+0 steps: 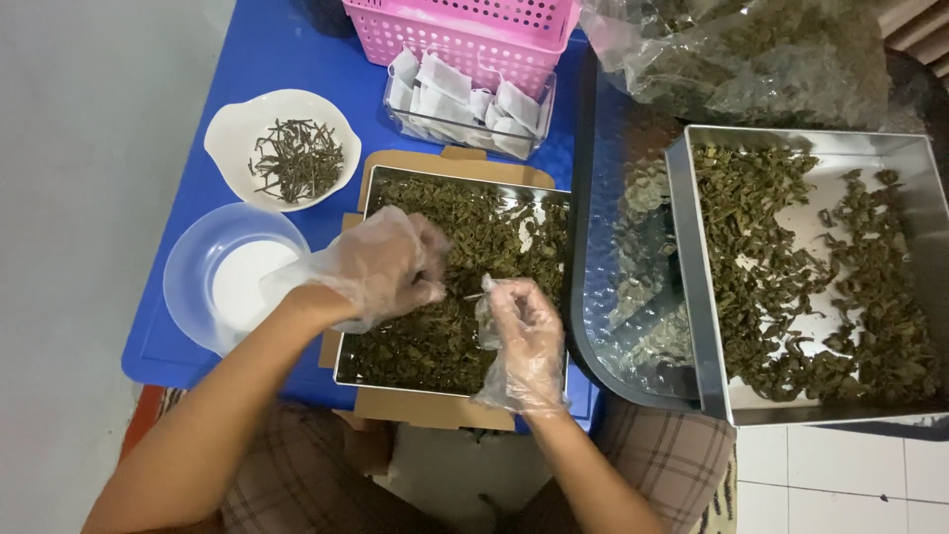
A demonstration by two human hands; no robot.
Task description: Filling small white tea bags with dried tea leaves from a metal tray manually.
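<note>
1. Two gloved hands work over a metal tray [361,297] full of dried green leaves [435,341], which sits on a piece of brown cardboard [425,407] on the blue surface [287,59].
2. The left hand [381,265] wears a thin clear plastic glove. Its fingers are curled and pressed together on the leaves near the middle of the tray; what exactly they pinch I cannot tell.
3. The right hand [519,336], also in a clear glove, is just to the right of the left hand. Its grip is closed on a thin pale stem [474,295], held between thumb and fingertips, and the stem points left toward the other hand.
4. At the far left, a white bowl [237,133] holds a small heap of thin dark stems [297,160].
5. Nearer, below that bowl, a clear plastic bowl [188,287] stands on the surface.
6. Beyond the tray, a small clear box [395,119] contains white paper bags [445,79], and behind it there is a pink basket [465,35].
7. On the right, a larger metal tray [692,287] holds more dried leaves, spread with bare spots between them.
8. At the far right, a clear plastic bag [751,59] is filled with the same kind of leaves.
</note>
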